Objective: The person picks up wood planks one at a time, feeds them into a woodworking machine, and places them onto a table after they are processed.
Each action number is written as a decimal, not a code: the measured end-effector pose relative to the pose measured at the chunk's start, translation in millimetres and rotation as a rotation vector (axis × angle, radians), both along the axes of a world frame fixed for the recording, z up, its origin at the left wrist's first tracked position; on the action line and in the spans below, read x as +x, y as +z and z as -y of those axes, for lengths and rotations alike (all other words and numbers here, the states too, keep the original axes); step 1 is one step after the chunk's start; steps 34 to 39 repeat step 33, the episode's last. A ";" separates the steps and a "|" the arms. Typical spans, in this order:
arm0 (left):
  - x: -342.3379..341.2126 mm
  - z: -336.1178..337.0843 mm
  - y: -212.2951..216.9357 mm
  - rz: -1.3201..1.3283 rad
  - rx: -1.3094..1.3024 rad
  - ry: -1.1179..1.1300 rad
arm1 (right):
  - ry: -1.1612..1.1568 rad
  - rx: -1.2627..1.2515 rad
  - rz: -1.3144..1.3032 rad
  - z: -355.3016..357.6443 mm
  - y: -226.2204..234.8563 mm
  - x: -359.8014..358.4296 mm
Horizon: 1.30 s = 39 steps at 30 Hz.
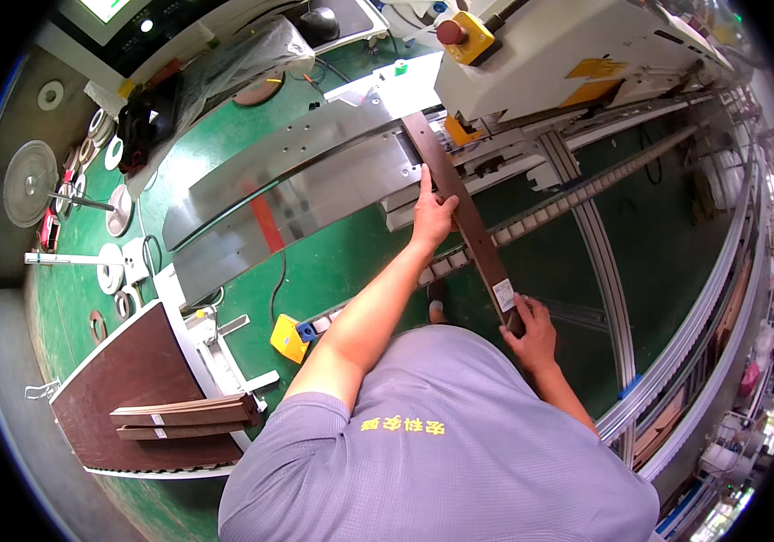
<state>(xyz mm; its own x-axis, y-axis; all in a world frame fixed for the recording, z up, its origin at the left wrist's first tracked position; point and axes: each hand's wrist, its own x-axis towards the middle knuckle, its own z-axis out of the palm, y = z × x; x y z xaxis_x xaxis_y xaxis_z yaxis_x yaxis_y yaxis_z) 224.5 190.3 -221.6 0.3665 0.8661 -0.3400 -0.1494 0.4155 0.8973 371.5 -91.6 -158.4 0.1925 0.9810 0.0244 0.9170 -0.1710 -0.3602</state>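
Note:
A long narrow brown board (466,217) slants from the machine's metal table toward my body, with a white label (504,294) near its close end. My right hand (534,338) grips that close end, its fingers and thumb around the board's corner. My left hand (435,215) lies against the board's left edge, index finger stretched forward along it and thumb touching the board. Under the board's far part is the shiny metal table (333,185), which carries a red stripe (267,222). The right hand's fingertips are partly hidden at the board's end.
A cream machine housing (576,54) with a red stop button (451,32) stands at far right. A roller rail (576,194) runs under the board. At lower left, several brown strips (183,415) lie on a brown-topped cart (125,361). A yellow foot-pedal-like box (289,339) sits left of me.

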 end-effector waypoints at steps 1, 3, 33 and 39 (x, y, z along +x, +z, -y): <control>0.0 -1.9 -3.3 -0.004 -0.012 -0.005 | 0.015 0.063 0.022 -16.6 3.0 3.0; 1.2 -5.5 -5.2 0.001 -0.023 -0.006 | 0.062 0.081 0.058 -63.1 5.1 6.7; 159.6 -121.4 -84.9 -0.524 0.964 -0.132 | 1.081 -0.026 -0.202 -328.6 0.5 196.5; 159.6 -121.4 -84.9 -0.524 0.964 -0.132 | 1.081 -0.026 -0.202 -328.6 0.5 196.5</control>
